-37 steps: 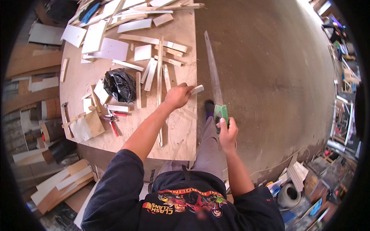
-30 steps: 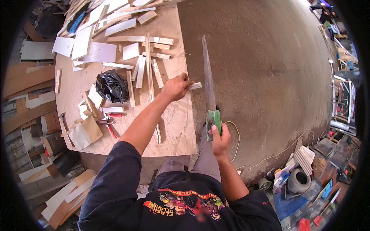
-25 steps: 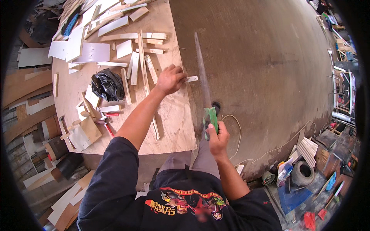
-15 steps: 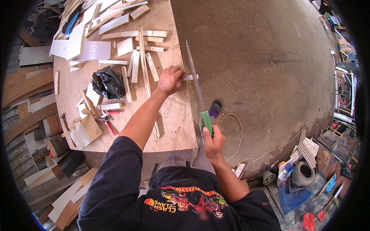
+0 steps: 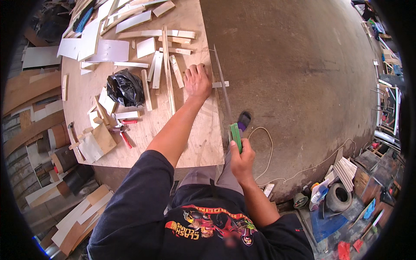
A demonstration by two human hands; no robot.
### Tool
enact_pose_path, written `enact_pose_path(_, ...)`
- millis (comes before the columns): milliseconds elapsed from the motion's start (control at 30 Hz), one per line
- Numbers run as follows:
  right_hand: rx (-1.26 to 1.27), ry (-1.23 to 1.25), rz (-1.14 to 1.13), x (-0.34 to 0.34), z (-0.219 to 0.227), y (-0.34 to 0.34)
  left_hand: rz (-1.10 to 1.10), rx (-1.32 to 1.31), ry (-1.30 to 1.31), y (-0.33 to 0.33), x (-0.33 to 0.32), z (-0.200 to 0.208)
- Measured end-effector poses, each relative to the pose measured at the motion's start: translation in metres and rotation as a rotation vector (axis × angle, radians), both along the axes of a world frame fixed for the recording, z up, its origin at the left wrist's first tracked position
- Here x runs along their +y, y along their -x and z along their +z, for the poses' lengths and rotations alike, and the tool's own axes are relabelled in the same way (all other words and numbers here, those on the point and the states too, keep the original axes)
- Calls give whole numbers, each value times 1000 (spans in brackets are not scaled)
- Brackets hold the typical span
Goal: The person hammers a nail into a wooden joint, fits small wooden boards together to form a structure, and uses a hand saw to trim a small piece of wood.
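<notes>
My left hand [image 5: 198, 82] bears down at the right edge of the plywood table [image 5: 197, 149], its fingers bent. From under it a narrow white strip of wood [image 5: 222, 84] juts out past the edge; the rest of the strip is hidden by the hand. My right hand [image 5: 242, 157] is wrapped around the green handle [image 5: 235, 137] of a hand saw. Its long blade [image 5: 224, 93] points away from me beside the table edge and crosses the jutting strip. Whether the teeth have bitten into the strip cannot be made out.
Wood offcuts [image 5: 134, 22], a black plastic bag [image 5: 125, 88] and red-handled pliers [image 5: 126, 138] lie on the table. A light cord [image 5: 271, 156] runs over the concrete floor [image 5: 294, 86]. Stacked boards [image 5: 34, 95] line the left; a tyre-like ring [image 5: 338, 198] stands lower right.
My left hand has shifted slightly away from me and its fingers now point more forward. The saw handle has moved a little. The table appears slightly shifted in view.
</notes>
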State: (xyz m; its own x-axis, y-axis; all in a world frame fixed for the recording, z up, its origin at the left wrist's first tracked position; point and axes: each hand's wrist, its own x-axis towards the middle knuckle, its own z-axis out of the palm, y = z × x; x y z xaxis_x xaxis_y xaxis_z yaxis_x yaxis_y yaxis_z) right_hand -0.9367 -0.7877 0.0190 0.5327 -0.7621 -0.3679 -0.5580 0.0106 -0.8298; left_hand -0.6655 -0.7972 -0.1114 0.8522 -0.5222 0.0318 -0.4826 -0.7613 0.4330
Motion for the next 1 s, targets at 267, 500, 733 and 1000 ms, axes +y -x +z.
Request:
enact_pose_path(267,-228,-20,173,3,24,2,27,-167,55,0,5,-19)
enact_pose_path(500,-209,146,95,8,8,-2,56,-112,-37,3,-3,-18)
enact_pose_path(733,-200,269,93,12,15,-10,64,-84,-116,2,-4,-19)
enact_pose_path(1000,-149,316,105,20,30,-28,57,-4,-163,1,-5,-4)
